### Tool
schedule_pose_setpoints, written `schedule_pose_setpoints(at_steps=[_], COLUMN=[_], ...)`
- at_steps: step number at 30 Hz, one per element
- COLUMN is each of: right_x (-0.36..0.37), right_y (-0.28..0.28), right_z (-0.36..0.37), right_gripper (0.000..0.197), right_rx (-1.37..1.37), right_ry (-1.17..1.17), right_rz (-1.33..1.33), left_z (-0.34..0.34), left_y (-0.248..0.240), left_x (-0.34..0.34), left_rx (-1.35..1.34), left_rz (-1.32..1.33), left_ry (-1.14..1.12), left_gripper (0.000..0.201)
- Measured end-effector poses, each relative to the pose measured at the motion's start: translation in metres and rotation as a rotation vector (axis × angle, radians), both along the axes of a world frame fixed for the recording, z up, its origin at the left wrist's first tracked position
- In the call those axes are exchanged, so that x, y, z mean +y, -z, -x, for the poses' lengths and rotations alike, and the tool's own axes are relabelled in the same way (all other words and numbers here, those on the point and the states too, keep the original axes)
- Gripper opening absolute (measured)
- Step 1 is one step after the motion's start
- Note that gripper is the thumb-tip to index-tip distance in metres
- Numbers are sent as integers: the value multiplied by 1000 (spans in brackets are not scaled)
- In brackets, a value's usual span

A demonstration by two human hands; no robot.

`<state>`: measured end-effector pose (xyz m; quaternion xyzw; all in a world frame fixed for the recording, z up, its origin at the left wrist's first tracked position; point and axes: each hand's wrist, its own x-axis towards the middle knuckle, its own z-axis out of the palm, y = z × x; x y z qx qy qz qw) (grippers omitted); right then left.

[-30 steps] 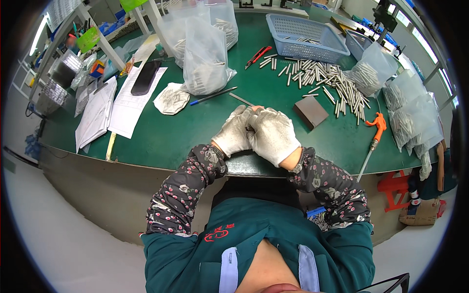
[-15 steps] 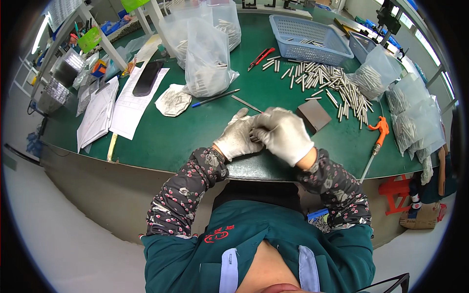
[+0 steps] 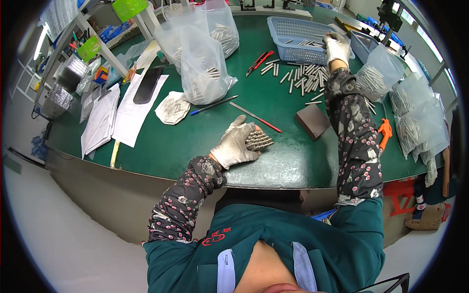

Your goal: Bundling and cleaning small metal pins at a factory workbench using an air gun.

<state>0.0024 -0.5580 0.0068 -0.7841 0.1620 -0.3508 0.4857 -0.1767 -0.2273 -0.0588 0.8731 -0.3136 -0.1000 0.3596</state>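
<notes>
Head view: stiff, heavy-ish, roll-prone metal pins are cupped by the left hand; right hand grip can't be told at the blue basket.

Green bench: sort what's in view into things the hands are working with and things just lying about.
In use: left hand on bundle of metal rods; right hand at blue basket; loose rods.

Lying about: red-handled cutters, papers, brown block, orange-handled tool.

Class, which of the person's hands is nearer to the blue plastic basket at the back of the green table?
Right. The right hand rests at the blue plastic basket's near right corner; the left hand lies far nearer the person, on a bundle of metal rods.
</notes>
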Motion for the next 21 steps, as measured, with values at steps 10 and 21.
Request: schedule_pose_setpoints(at_steps=[10,21], right_x=[8,126], right_y=[1,14], right_z=[15,157], right_gripper=[41,19], right_rx=[169,237], right_ry=[-174,-892], right_rz=[358,492], left_z=[1,4], left_y=[3,-1], left_x=[3,-2], left_rx=[7,115], left_rz=[26,149], left_ry=[-38,-45], left_gripper=[47,48])
